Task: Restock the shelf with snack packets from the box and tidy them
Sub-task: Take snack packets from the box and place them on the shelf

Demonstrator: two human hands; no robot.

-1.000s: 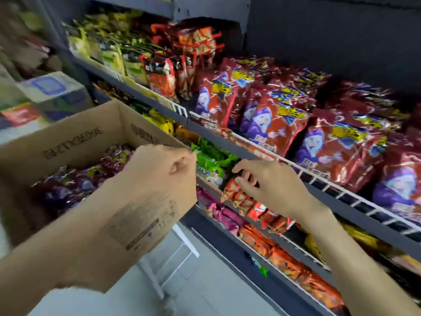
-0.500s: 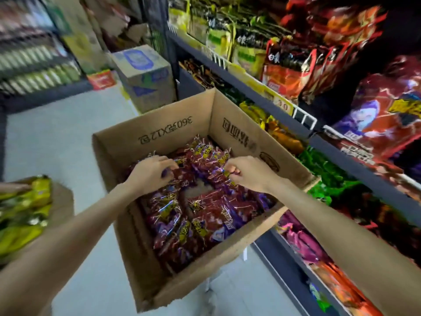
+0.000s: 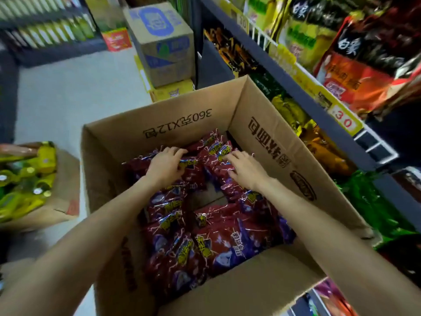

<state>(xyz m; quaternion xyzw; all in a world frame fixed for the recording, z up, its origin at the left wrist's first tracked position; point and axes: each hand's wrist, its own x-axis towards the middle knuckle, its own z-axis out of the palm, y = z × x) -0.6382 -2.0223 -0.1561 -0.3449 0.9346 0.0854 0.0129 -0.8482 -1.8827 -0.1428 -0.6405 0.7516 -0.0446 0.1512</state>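
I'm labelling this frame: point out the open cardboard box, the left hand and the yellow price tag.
open cardboard box point(image 3: 182, 120), head view, far inner wall.
left hand point(image 3: 165, 166), head view, back of hand.
yellow price tag point(image 3: 342, 119), head view, printed number.

blue-printed carton point(image 3: 159, 42) beside bottle box point(image 3: 61, 192).

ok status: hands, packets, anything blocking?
Left hand and right hand both down in the cardboard box, fingers on red snack packets. Firm grip unclear. None lifted yet. No obstruction visible.
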